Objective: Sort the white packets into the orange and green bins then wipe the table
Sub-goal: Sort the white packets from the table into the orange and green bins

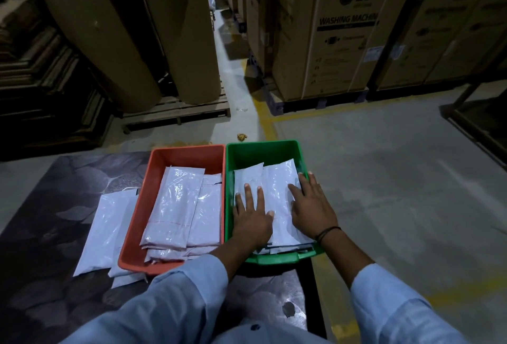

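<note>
Packets [277, 179] in green bin [260, 146] under left hand [251, 218], right hand [312, 206], both spread flat; right maybe touching rim.

Bins, centre frame: 2, being 1 orange bin [137, 223] and 1 green bin [260, 144]
Hands: 2, left hand [251, 217] and right hand [312, 206]
White packets: loose stack [105, 228], lower left, 3 visible; orange-bin stack [175, 206], at least 4; green-bin stack [277, 187], 2 on top, more beneath, total unclear
Brown rolls [90, 28], upper left: 2
LG cartons [348, 41], upper right: at least 3
</note>
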Demonstrator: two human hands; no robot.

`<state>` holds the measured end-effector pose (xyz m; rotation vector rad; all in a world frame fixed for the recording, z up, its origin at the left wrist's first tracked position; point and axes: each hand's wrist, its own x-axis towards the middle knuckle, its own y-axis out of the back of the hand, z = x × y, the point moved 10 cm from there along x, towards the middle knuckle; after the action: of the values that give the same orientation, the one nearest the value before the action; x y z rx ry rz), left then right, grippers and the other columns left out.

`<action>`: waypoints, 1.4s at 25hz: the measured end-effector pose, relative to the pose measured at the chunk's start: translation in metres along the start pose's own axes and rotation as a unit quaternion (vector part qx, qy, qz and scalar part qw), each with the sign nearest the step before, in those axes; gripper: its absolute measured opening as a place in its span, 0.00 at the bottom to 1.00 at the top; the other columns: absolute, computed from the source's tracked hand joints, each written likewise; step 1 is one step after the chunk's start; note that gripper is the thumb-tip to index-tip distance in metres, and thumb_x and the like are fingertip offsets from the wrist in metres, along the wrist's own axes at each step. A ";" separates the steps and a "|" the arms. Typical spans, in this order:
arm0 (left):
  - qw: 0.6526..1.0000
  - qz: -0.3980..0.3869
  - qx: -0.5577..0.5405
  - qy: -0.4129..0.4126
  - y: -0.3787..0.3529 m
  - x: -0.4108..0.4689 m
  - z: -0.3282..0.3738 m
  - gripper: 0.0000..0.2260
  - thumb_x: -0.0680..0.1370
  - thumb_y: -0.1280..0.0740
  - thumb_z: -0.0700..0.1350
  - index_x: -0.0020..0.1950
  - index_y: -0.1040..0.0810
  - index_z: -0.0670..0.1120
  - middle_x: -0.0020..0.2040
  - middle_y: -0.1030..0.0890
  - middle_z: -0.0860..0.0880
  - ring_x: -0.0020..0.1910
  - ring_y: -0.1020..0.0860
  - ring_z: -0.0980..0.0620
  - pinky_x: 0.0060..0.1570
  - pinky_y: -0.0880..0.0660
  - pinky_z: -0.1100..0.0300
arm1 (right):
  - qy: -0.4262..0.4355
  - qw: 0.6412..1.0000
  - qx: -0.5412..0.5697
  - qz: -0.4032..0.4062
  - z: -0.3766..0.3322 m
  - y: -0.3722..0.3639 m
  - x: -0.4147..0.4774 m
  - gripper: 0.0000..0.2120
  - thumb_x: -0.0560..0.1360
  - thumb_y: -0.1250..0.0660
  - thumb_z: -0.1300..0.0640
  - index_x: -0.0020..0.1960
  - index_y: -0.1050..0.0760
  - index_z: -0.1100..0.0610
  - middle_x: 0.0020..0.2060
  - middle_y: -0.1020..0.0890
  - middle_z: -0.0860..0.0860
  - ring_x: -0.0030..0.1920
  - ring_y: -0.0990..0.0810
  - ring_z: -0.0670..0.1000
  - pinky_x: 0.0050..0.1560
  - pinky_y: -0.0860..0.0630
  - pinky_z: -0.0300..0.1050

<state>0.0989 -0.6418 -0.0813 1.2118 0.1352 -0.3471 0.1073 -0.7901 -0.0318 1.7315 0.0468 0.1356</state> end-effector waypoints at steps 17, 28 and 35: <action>0.992 0.099 0.006 -0.081 0.054 -0.020 0.008 0.29 0.83 0.43 0.53 0.82 0.47 0.48 0.82 0.59 0.41 0.80 0.62 0.35 0.79 0.56 0.42 | 0.003 0.999 -0.047 -0.010 -0.027 0.010 0.008 0.27 0.78 0.39 0.55 0.76 0.35 0.55 0.79 0.45 0.62 0.79 0.51 0.66 0.77 0.52 0.61; 0.970 0.224 -0.051 -0.077 0.161 -0.052 -0.128 0.26 0.79 0.37 0.43 0.78 0.33 0.48 0.82 0.49 0.41 0.81 0.51 0.36 0.78 0.43 0.42 | 0.034 0.993 0.076 0.089 -0.183 0.025 0.035 0.25 0.75 0.42 0.57 0.71 0.29 0.60 0.74 0.34 0.65 0.76 0.41 0.69 0.74 0.38 0.65; 0.967 0.233 -0.103 0.019 0.194 -0.074 -0.275 0.23 0.81 0.38 0.46 0.77 0.33 0.50 0.83 0.50 0.45 0.81 0.51 0.37 0.77 0.42 0.40 | 0.063 0.987 0.098 0.110 -0.302 0.011 0.041 0.21 0.77 0.38 0.57 0.69 0.27 0.61 0.73 0.31 0.64 0.75 0.37 0.68 0.73 0.36 0.63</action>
<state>0.1167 -0.3117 0.0159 1.0074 -0.0801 0.1003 0.1117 -0.4915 0.0291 1.9205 -0.0392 0.4160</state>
